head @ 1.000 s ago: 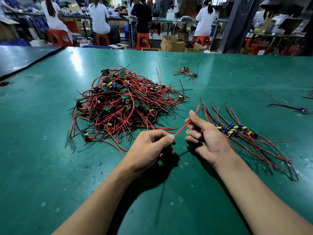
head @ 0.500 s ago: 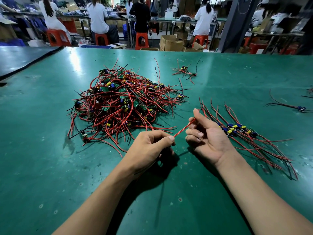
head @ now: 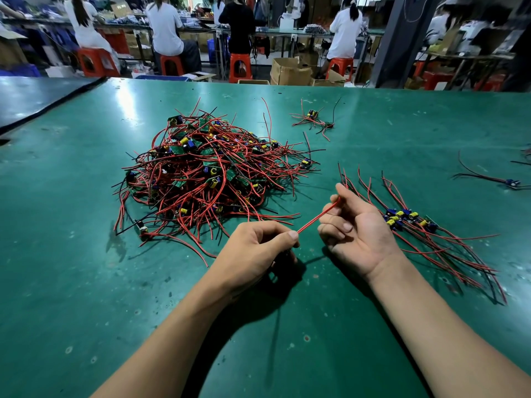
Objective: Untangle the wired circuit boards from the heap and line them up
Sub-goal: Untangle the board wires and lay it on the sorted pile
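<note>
Your left hand [head: 258, 248] is curled into a loose fist just above the green table [head: 86, 282], thumb and forefinger pinching the near end of a red wire [head: 316, 218]. What else sits inside that fist is hidden. Your right hand [head: 356, 234] lies palm up, its fingers curled, and pinches the far end of the same wire, which runs taut and straight between the two hands. The heap [head: 207, 173] of tangled boards and red and black leads lies beyond your left hand. The row of boards [head: 411, 219] lies just beside your right hand, with the leads fanned out both ways. A small bundle [head: 313, 117] sits behind the heap, and a single board [head: 511, 182] lies far right.
</note>
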{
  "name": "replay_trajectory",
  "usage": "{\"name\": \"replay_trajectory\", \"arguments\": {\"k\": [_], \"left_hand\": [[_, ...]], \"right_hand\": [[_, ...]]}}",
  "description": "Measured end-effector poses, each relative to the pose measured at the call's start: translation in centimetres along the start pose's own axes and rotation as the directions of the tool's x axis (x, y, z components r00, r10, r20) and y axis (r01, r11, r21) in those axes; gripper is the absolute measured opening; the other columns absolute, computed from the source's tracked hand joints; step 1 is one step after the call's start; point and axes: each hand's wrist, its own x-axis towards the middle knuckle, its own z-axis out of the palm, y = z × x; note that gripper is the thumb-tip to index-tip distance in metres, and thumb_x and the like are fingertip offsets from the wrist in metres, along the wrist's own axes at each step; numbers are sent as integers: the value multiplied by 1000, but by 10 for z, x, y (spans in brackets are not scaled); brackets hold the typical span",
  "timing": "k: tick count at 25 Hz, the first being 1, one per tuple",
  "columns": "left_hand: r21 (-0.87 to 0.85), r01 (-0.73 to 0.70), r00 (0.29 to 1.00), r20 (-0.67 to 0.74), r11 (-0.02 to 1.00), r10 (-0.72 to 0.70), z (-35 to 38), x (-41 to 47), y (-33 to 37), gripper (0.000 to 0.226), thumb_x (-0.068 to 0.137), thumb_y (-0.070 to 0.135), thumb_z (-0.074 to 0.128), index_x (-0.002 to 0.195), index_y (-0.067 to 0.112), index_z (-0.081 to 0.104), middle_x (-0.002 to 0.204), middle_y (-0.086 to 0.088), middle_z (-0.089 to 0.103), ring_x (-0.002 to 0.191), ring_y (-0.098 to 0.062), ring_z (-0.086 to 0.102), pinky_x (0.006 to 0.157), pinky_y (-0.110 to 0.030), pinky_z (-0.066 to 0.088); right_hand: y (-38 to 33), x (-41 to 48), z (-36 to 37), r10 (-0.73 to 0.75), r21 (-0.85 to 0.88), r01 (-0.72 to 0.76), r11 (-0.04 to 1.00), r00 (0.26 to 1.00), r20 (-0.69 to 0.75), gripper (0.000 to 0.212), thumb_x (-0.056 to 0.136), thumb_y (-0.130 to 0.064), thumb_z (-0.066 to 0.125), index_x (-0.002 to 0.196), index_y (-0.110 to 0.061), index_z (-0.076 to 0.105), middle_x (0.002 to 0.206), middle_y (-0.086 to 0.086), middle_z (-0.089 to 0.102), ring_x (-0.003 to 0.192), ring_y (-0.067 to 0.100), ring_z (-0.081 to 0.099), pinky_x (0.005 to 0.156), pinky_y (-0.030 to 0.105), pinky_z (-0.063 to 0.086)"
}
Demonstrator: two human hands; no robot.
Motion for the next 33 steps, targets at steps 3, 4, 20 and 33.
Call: {"name": "replay_trajectory", "arguments": {"k": [3, 4, 20, 33], "left_hand": [[1, 0, 1000, -10, 1000, 0, -1, -1, 0, 20, 92, 18, 65, 78, 6, 70, 64, -6, 70, 58, -19, 59, 62, -29, 43], [-11, 1, 1000, -20, 1000, -1, -2, -1, 1, 19, 93, 16, 64, 77, 6, 70, 62, -6, 70, 57, -19, 59, 61, -28, 44], [25, 9, 1000, -8, 1000, -9, 0, 2, 3, 19, 93, 19, 64, 77, 10, 71, 63, -4, 70, 52, -12, 58, 54, -24, 41], [-369, 87, 979, -139, 925, -148, -5, 1, 11, 16, 96, 11, 58, 109, 4, 65, 91, -16, 76, 69, -21, 72, 60, -26, 57]], "right_hand": [[3, 1, 0, -23, -53, 23, 998, 1000, 4, 28, 82, -30, 67, 61, -11, 62, 60, -4, 37, 33, 4, 26, 33, 15, 22], [4, 1, 0, -61, -124, 61, 990, 998, 6, 27, 82, -33, 68, 66, -12, 64, 61, -5, 40, 35, 3, 27, 34, 15, 23], [10, 5, -3, -395, -451, 334, 828, 917, -47, 12, 92, -13, 67, 87, -3, 64, 65, -6, 66, 42, 5, 38, 41, 16, 32], [30, -3, -4, -332, -806, 302, 509, 933, 140, 14, 81, -23, 81, 91, -16, 73, 73, -1, 63, 53, 11, 52, 50, 26, 41]]}}
